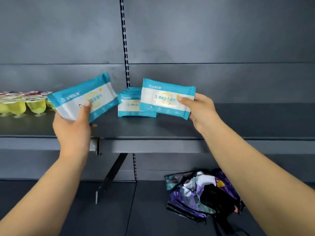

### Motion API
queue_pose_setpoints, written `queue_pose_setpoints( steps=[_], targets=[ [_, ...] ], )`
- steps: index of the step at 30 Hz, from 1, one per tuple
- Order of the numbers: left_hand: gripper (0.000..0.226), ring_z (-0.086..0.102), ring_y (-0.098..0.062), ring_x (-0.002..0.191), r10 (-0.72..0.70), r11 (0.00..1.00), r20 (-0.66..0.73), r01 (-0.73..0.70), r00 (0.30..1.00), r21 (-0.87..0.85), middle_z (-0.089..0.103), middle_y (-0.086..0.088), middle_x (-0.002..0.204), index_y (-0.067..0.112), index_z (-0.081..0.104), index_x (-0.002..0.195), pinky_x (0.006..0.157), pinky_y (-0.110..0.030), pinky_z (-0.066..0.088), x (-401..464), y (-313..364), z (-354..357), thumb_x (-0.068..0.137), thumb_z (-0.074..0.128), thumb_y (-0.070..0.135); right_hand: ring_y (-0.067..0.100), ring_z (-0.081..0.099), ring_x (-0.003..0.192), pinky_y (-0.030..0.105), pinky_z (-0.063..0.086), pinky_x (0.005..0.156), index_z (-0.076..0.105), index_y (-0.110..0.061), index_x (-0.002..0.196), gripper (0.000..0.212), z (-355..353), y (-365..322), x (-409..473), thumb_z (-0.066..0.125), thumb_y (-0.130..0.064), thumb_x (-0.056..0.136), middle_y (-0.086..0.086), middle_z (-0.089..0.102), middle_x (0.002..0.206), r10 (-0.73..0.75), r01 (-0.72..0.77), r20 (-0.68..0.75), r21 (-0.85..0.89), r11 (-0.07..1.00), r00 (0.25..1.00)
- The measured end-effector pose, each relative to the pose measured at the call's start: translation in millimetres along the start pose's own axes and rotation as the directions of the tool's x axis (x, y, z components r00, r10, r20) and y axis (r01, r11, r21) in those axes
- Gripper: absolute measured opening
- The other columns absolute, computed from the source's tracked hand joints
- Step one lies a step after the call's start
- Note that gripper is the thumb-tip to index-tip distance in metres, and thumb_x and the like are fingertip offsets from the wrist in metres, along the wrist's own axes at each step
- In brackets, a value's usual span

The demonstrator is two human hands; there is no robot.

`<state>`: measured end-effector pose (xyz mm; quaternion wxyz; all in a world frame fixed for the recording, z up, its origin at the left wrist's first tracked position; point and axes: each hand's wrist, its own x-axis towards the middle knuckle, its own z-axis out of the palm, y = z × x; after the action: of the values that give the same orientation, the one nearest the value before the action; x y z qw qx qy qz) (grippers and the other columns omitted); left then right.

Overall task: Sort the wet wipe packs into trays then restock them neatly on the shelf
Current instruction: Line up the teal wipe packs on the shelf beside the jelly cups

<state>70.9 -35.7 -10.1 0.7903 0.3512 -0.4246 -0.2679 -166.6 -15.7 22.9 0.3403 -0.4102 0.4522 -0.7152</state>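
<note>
While gripped, packs [167,98] above shelf [153,128]

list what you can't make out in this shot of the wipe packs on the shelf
Head view only:
- Stack of packs on the shelf: count unclear; the right hand's pack covers its right side.
- Print on the left hand's pack: blurred.
- Left hand: fingers mostly hidden behind its pack.
- Jelly cups: cut off by the left edge.
- Crumpled purple packaging: partly hidden by the right forearm.

Two bare forearms, no sleeves in view. Left hand [71,128] and right hand [201,111] ungloved; no rings, watch or bands on wrists. Short, unpainted thumbnails. No markings seen.
</note>
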Motion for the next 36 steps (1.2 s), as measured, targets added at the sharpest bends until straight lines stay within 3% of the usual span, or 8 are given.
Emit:
queue_pose_setpoints(
  steps=[3, 6, 12, 21, 25, 27, 30, 36],
  targets=[
    [0.032, 0.062, -0.002, 0.079, 0.014, 1.000, -0.070, -0.012, 0.997, 0.027, 0.061, 0.006, 0.103, 0.012, 0.054, 0.116, 0.051, -0.014, 0.052, 26.2, -17.0, -0.8, 0.088, 0.062, 0.024, 0.029, 0.064, 0.100, 0.040, 0.052, 0.089, 0.062, -0.006, 0.099, 0.021, 41.3, 19.8, 30.4, 0.064, 0.005, 0.082, 0.014, 0.066, 0.110, 0.067, -0.061, 0.048, -0.113, 0.992, 0.997],
    [0.012, 0.065, 0.001, 0.060, 0.009, 0.998, -0.028, -0.007, 1.000, 0.054, 0.063, 0.009, 0.095, 0.029, 0.051, 0.096, 0.045, -0.018, 0.050, 37.0, -33.2, -0.1, 0.089, 0.060, 0.026, 0.025, 0.064, 0.099, 0.037, 0.052, 0.089, 0.061, -0.010, 0.098, 0.022, 71.0, 38.6, 49.7, 0.065, 0.004, 0.081, 0.011, 0.065, 0.112, 0.111, -0.093, 0.067, -0.225, 0.970, 0.992],
    [0.017, 0.060, -0.007, 0.041, 0.032, 0.992, 0.032, -0.036, 0.999, 0.123, 0.060, 0.019, 0.085, 0.039, 0.042, 0.083, 0.055, -0.034, 0.049, 39.8, -42.4, -3.5, 0.090, 0.057, 0.035, 0.020, 0.063, 0.097, 0.029, 0.051, 0.085, 0.061, -0.008, 0.108, 0.029, 81.2, 55.8, 70.6, 0.068, -0.002, 0.081, 0.002, 0.064, 0.105, 0.060, -0.020, 0.074, -0.457, 0.889, 0.995],
    [0.016, 0.058, -0.008, 0.045, 0.014, 0.984, 0.064, -0.025, 0.998, 0.177, 0.056, 0.019, 0.082, 0.025, 0.049, 0.094, 0.041, -0.012, 0.043, 40.7, -47.0, -4.9, 0.089, 0.058, 0.036, 0.019, 0.053, 0.104, 0.029, 0.044, 0.083, 0.041, -0.016, 0.111, 0.046, 82.5, 58.5, 70.1, 0.071, -0.032, 0.080, 0.002, 0.052, 0.115, -0.109, 0.017, -0.062, -0.797, 0.603, 0.992],
    [0.013, 0.060, 0.002, 0.061, 0.012, 0.994, 0.180, -0.031, 0.984, 0.105, 0.058, 0.020, 0.083, 0.033, 0.051, 0.083, 0.055, -0.009, 0.049, 42.5, -41.8, -6.2, 0.087, 0.062, 0.027, 0.014, 0.050, 0.096, 0.023, 0.040, 0.077, 0.049, -0.017, 0.107, 0.031, 93.2, 36.2, 46.0, 0.066, -0.030, 0.084, 0.000, 0.050, 0.104, -0.246, 0.175, -0.058, -0.551, 0.816, 0.968],
    [0.012, 0.058, 0.013, 0.070, 0.036, 0.991, 0.291, -0.071, 0.956, 0.110, 0.058, 0.021, 0.084, 0.030, 0.054, 0.086, 0.063, -0.001, 0.042, 41.9, -35.2, -5.9, 0.087, 0.062, 0.021, 0.011, 0.055, 0.087, 0.019, 0.046, 0.075, 0.055, -0.017, 0.099, 0.016, 101.0, 22.8, 24.9, 0.062, -0.027, 0.088, -0.002, 0.057, 0.096, -0.086, 0.126, 0.129, -0.343, 0.931, 0.988],
    [0.011, 0.054, 0.023, 0.069, 0.068, 0.989, 0.394, -0.114, 0.917, 0.096, 0.058, 0.021, 0.087, 0.023, 0.057, 0.093, 0.065, 0.002, 0.038, 36.6, -29.7, 0.9, 0.087, 0.061, 0.016, 0.012, 0.064, 0.086, 0.030, 0.052, 0.085, 0.062, -0.019, 0.092, 0.005, 101.3, 12.2, 2.5, 0.059, -0.016, 0.090, -0.001, 0.067, 0.097, 0.133, -0.020, 0.426, -0.259, 0.966, 0.895],
    [0.049, 0.055, -0.015, 0.104, 0.144, 0.917, 0.339, -0.254, 0.930, 0.308, 0.054, 0.006, 0.106, 0.008, 0.047, 0.124, 0.088, -0.025, 0.041, 25.6, -35.5, 11.2, 0.086, 0.062, 0.034, 0.022, 0.066, 0.098, 0.038, 0.051, 0.092, 0.066, -0.014, 0.089, 0.010, 77.0, 9.3, 8.7, 0.068, -0.007, 0.082, 0.010, 0.068, 0.110, 0.104, -0.018, 0.247, -0.324, 0.946, 0.963]
  ],
)
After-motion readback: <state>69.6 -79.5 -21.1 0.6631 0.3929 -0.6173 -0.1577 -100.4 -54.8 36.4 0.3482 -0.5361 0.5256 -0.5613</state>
